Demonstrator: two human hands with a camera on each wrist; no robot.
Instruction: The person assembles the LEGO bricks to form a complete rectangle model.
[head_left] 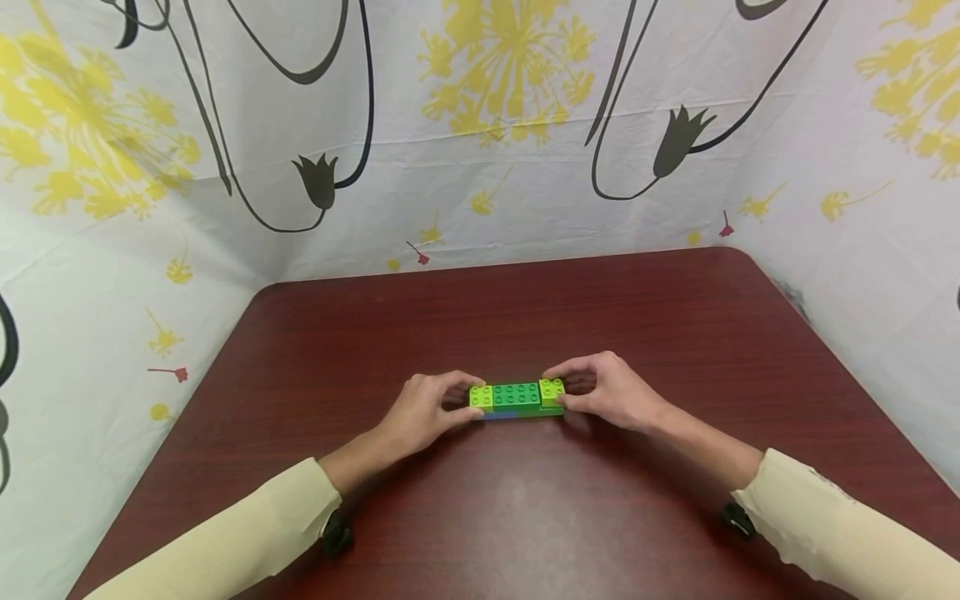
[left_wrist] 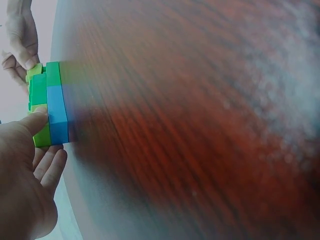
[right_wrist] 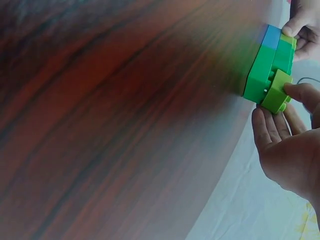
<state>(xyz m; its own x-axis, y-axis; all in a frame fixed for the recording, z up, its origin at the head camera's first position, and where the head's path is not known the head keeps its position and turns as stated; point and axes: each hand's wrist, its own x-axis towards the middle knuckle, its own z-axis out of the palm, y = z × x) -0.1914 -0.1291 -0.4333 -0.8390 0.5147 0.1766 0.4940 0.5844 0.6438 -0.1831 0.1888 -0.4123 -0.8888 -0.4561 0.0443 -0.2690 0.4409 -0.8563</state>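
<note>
A two-layer row of toy building bricks sits on the table. Its lower layer is a blue brick [left_wrist: 58, 115] beside a green brick [right_wrist: 259, 75]. On top are a left lime brick [head_left: 482, 400], a longer green brick [head_left: 516, 396] in the middle and a right lime brick [head_left: 552, 392]. My left hand [head_left: 422, 410] pinches the left lime brick between thumb and fingers. With my right hand [head_left: 617, 393] I pinch the right lime brick, which tilts over the lower green brick; a gap with studs shows under it in the right wrist view.
The dark red-brown table [head_left: 510, 517] has rounded far corners. White cloth [head_left: 480, 217] with flower prints hangs behind it and along both sides. Dark devices sit under both sleeves at the wrists.
</note>
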